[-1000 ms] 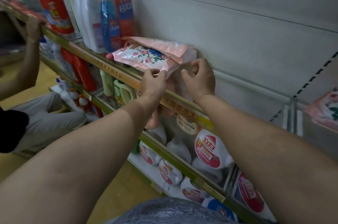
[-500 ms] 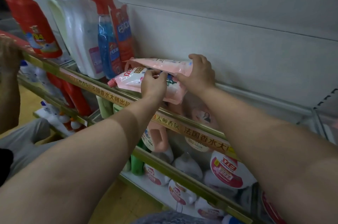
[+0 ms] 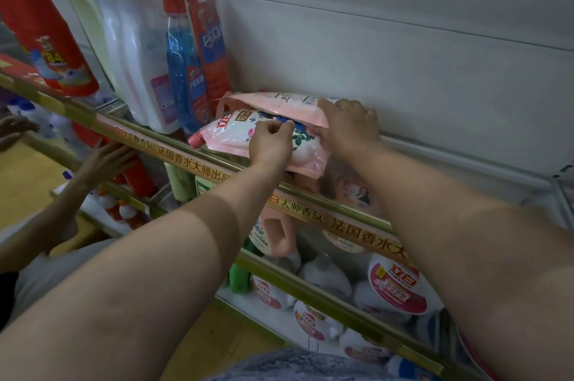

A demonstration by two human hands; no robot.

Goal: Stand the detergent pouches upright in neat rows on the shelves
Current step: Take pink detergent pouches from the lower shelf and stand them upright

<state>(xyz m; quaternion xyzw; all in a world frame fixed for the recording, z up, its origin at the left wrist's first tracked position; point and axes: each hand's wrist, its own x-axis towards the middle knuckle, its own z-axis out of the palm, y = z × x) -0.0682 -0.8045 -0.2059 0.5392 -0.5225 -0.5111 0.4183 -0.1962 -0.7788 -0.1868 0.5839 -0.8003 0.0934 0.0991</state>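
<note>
on the glass shelf (image 3: pixel 435 185), the left hand (image 3: pixel 270 144) pinches a glossy pink floral pouch (image 3: pixel 236 135) lying flat, while the right hand (image 3: pixel 348 125), at its 2 o'clock, grips a matte pink pouch (image 3: pixel 279 104) stacked above.

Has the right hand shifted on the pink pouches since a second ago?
Yes. The right hand has gone from the shelf's front rail back toward the wall, onto the upper pouch.
</note>
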